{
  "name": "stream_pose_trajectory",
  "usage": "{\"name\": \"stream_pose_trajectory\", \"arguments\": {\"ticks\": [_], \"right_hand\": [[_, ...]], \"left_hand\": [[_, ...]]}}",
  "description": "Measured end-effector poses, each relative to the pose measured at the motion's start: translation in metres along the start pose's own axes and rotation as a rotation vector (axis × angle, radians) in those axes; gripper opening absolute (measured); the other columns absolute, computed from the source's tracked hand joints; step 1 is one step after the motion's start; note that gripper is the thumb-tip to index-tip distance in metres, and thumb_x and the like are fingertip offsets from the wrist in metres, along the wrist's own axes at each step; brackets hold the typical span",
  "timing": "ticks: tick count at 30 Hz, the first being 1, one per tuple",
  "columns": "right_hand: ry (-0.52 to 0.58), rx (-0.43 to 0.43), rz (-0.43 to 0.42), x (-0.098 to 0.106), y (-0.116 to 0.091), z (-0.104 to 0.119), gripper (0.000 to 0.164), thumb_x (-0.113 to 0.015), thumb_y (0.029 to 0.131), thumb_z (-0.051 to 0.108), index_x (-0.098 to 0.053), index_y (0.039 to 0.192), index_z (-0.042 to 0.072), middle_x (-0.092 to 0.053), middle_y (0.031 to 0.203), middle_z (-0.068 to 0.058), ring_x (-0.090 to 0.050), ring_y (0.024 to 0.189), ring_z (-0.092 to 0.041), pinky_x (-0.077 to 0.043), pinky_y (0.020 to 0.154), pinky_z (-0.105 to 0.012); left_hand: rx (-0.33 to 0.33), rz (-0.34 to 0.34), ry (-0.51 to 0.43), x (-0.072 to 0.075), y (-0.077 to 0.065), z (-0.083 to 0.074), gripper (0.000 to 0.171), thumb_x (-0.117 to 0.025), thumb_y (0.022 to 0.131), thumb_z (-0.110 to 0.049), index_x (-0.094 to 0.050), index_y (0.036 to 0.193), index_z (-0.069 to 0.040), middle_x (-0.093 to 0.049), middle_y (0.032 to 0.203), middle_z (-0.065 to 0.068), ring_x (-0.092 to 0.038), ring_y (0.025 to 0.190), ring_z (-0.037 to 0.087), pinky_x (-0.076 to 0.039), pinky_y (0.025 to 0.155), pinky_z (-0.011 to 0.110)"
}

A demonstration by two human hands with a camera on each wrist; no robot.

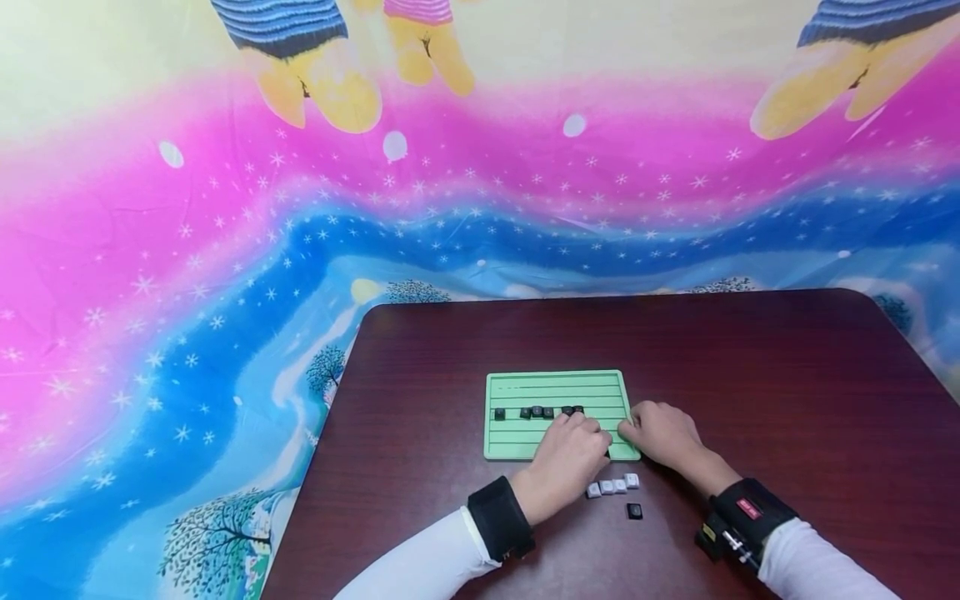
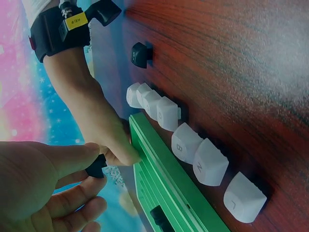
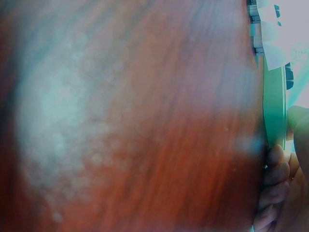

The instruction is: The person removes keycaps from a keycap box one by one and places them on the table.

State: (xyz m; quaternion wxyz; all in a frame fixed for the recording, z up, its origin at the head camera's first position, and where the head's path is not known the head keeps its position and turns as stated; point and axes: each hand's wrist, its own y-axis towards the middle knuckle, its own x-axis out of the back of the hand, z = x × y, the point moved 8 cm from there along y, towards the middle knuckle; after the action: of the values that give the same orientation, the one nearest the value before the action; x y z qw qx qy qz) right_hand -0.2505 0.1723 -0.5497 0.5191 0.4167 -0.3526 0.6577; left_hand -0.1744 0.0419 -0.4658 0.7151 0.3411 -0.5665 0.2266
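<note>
My left hand (image 1: 570, 454) is over the front right part of a green grooved tray (image 1: 517, 435). In the left wrist view, its thumb and fingertip pinch a black keycap (image 2: 96, 166). My right hand (image 1: 666, 433) grips the tray's right edge, thumb on the rim and fingers curled at the side. Several black keycaps (image 1: 537, 412) stand in a row along a middle groove; the left hand partly hides that row. In front of the tray lie several white keycaps (image 1: 607, 487), some lettered in the left wrist view. One loose black keycap (image 1: 634, 511) sits nearer the person.
The dark reddish wooden table (image 1: 420, 375) carries everything. Behind it hangs a colourful cloth (image 1: 480, 192) with snowflakes and trees. Black bands (image 1: 501, 517) circle both wrists; the right one bears a small metal-and-black device (image 1: 731, 546).
</note>
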Motion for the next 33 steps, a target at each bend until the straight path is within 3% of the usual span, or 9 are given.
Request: {"name": "stream_pose_trajectory", "arguments": {"ticks": [6,11,18,27,33], "right_hand": [[-0.006,-0.005,0.001,0.000,0.002,-0.001,0.041,-0.060,0.086,0.024,-0.035,0.054,0.019,-0.027,0.052,0.008,-0.023,0.049,-0.010,-0.016,0.047,-0.025],[-0.006,-0.013,0.007,-0.001,0.002,-0.001,0.040,-0.060,0.086,0.025,-0.037,0.054,0.019,-0.029,0.052,0.008,-0.027,0.048,-0.010,-0.018,0.047,-0.025],[0.001,-0.011,0.000,-0.001,0.002,-0.001,0.039,-0.061,0.085,0.024,-0.038,0.054,0.018,-0.030,0.052,0.007,-0.026,0.048,-0.010,-0.017,0.047,-0.025],[0.009,-0.003,-0.005,0.000,0.000,-0.001,0.040,-0.060,0.087,0.024,-0.038,0.055,0.018,-0.029,0.052,0.007,-0.025,0.048,-0.011,-0.016,0.047,-0.025],[0.016,-0.001,-0.010,0.001,0.000,-0.001,0.039,-0.060,0.087,0.023,-0.037,0.055,0.018,-0.029,0.052,0.007,-0.024,0.048,-0.011,-0.016,0.047,-0.025]], "left_hand": [[-0.021,0.015,-0.002,0.000,-0.003,-0.008,0.015,-0.076,0.089,-0.042,-0.074,0.097,-0.030,-0.068,0.089,-0.014,-0.060,0.084,0.006,-0.042,0.071,0.021],[-0.051,-0.002,0.025,0.000,-0.008,-0.018,0.015,-0.077,0.087,-0.043,-0.074,0.094,-0.031,-0.068,0.087,-0.015,-0.059,0.082,0.005,-0.040,0.068,0.021],[-0.088,-0.044,0.055,-0.001,-0.013,-0.031,0.003,-0.076,0.087,-0.032,-0.074,0.090,-0.032,-0.067,0.084,-0.015,-0.058,0.078,0.005,-0.039,0.064,0.022],[-0.109,-0.020,0.065,-0.005,-0.019,-0.041,0.004,-0.071,0.091,-0.035,-0.072,0.091,-0.032,-0.067,0.087,-0.015,-0.058,0.081,0.005,-0.039,0.066,0.021],[-0.138,-0.035,0.104,-0.006,-0.025,-0.049,0.005,-0.073,0.088,-0.031,-0.073,0.091,-0.034,-0.067,0.088,-0.016,-0.057,0.080,0.005,-0.035,0.064,0.021]]}}
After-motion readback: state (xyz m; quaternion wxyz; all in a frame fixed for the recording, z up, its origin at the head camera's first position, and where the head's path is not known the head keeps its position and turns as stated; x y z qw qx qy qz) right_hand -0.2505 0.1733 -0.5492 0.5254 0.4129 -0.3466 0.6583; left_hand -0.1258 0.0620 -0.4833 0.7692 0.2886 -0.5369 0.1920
